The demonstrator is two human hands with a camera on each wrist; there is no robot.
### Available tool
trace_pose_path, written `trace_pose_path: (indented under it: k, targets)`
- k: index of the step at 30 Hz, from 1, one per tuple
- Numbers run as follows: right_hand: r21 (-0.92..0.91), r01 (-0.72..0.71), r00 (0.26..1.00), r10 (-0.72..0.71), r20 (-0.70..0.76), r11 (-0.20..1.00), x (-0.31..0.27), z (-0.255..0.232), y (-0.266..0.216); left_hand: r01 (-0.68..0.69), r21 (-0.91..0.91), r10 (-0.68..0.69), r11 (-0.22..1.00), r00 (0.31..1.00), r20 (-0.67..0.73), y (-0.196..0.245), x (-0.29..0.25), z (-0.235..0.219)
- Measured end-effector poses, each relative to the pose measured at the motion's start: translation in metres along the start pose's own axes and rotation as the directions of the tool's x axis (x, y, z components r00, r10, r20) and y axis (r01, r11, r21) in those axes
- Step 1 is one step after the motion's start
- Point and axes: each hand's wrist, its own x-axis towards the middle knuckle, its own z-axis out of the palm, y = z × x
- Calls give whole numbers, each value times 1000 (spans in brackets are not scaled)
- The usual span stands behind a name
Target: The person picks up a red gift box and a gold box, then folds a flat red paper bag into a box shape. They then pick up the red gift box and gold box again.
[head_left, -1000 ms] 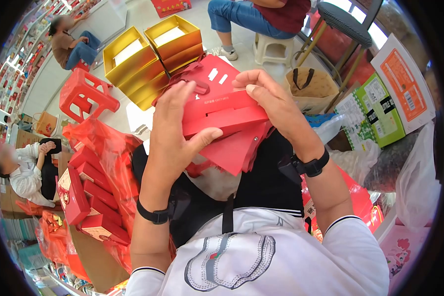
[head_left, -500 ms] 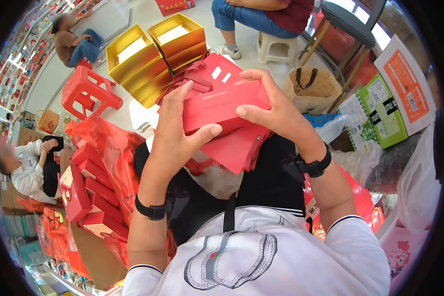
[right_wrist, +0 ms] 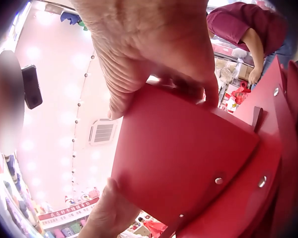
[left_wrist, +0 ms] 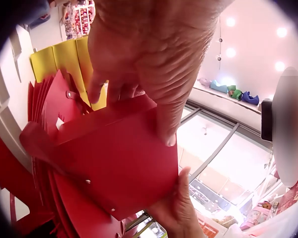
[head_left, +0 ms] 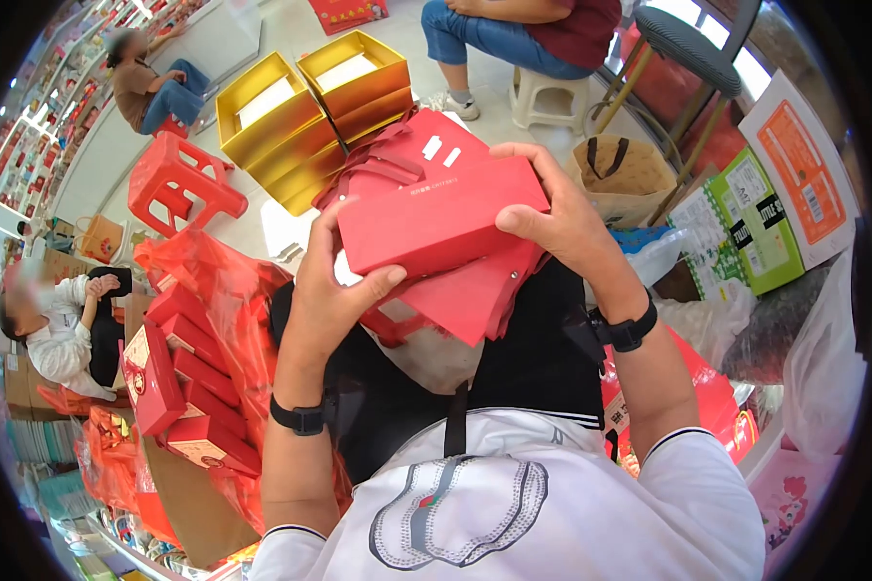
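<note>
A long red box (head_left: 441, 215) with small pale lettering is held level between both hands in the head view. The left hand (head_left: 334, 290) grips its left end, thumb at the lower front edge. The right hand (head_left: 562, 218) grips the right end, thumb on the front and fingers over the back corner. Beneath and behind the box lies a stack of flat red bags (head_left: 465, 305) with straps and metal snaps. In the left wrist view the left hand (left_wrist: 144, 59) pinches the box (left_wrist: 124, 158); the right wrist view shows the right hand (right_wrist: 154, 49) on its other end.
Stacked gold boxes (head_left: 276, 131) stand behind the bags. A red stool (head_left: 179, 184) and several red boxes (head_left: 152, 378) in red plastic are at the left. At the right are a paper bag (head_left: 620, 184), a green carton (head_left: 765, 223) and a dark chair (head_left: 688, 44). Three people sit nearby.
The red box, seen with a slot or gap along its front a second ago, now shows a smooth closed face. Both hands shifted their hold, the right thumb moving down onto the front.
</note>
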Motion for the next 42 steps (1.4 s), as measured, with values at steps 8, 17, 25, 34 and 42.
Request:
trace_pose_path:
  k: [8, 17, 25, 34, 42]
  targets:
    - [375, -5, 979, 81, -188, 927, -1, -4, 6, -427, 332, 487, 841, 865, -122, 47, -12, -2]
    - [892, -167, 977, 191, 93, 420, -21, 47, 8, -654, 671, 640, 349, 689, 339, 40, -20, 31]
    - [961, -142, 948, 313, 63, 236, -9, 33, 65, -505, 711, 571, 489, 802, 177, 51, 15, -20]
    - [886, -185, 978, 166, 125, 426, -23, 16, 88, -27, 878, 340, 478, 927, -157, 15, 87, -128]
    - [652, -175, 981, 76, 176, 738, -22, 27, 60, -96, 846, 329, 524, 939, -97, 6, 91, -126]
